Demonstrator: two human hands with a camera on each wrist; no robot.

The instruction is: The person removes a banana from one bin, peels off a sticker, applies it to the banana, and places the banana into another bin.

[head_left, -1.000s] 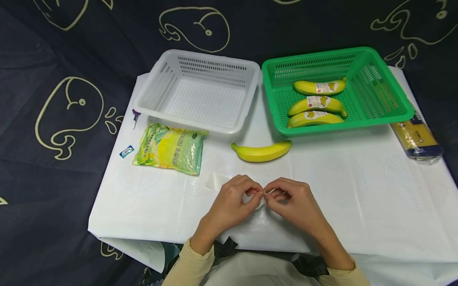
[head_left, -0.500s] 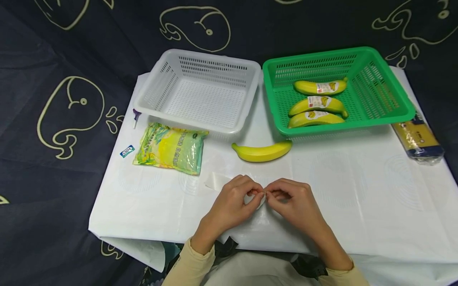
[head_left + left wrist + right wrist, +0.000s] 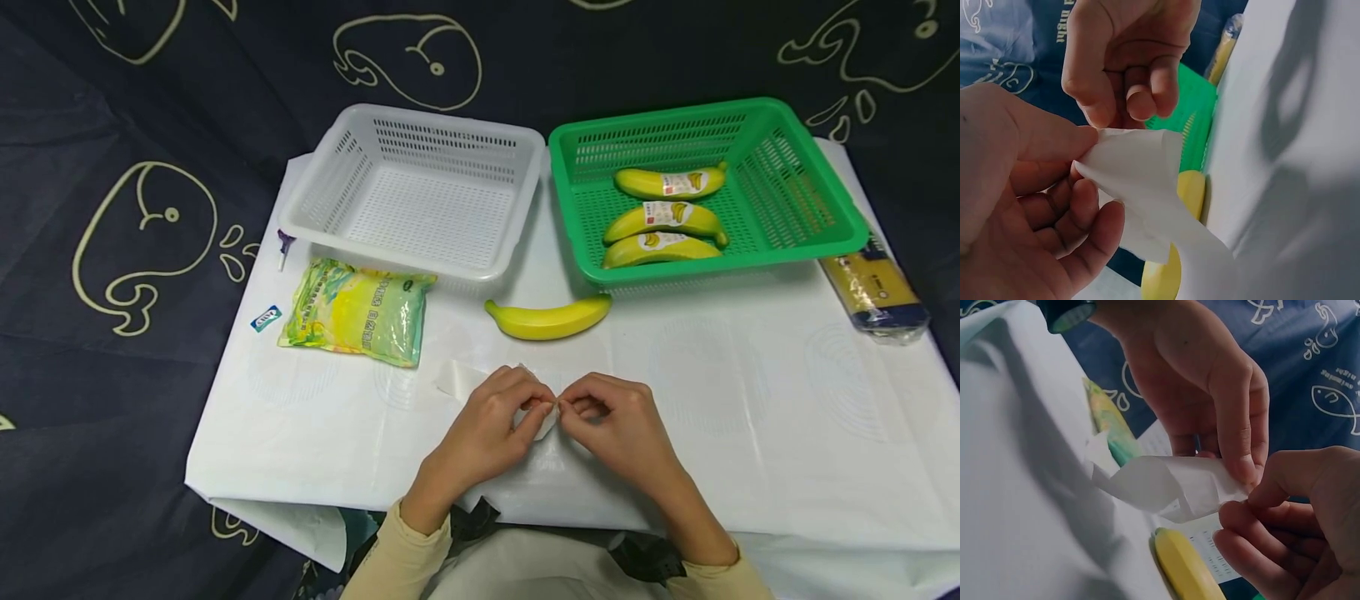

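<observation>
A limp white paper strip point(image 3: 1141, 165) hangs between the hands, bent, its near end up at the fingertips. My left hand point(image 3: 487, 425) pinches that end between thumb and forefinger. Fingertips of my right hand point(image 3: 618, 421) meet it at the same edge and pinch the corner; whatever lies right between the tips is too small to make out. The strip's loose end point(image 3: 457, 381) lies on the table, left of the left hand. Just beyond both hands rests a single yellow banana point(image 3: 549, 320) with no label in sight.
Behind it, a green basket point(image 3: 577, 212) contains 3 labelled bananas, beside a white basket point(image 3: 517, 204). A yellow-green packet point(image 3: 356, 312), a small blue-white wrapper point(image 3: 266, 317) and a purple-topped stick point(image 3: 284, 243) lie left. A yellow-and-navy pack point(image 3: 873, 287) is at the right edge.
The strip's loose end has slid slightly right, and a bit of paper now shows above the left hand's fingers. Both hands stay nearly in place, fingertips still together.
</observation>
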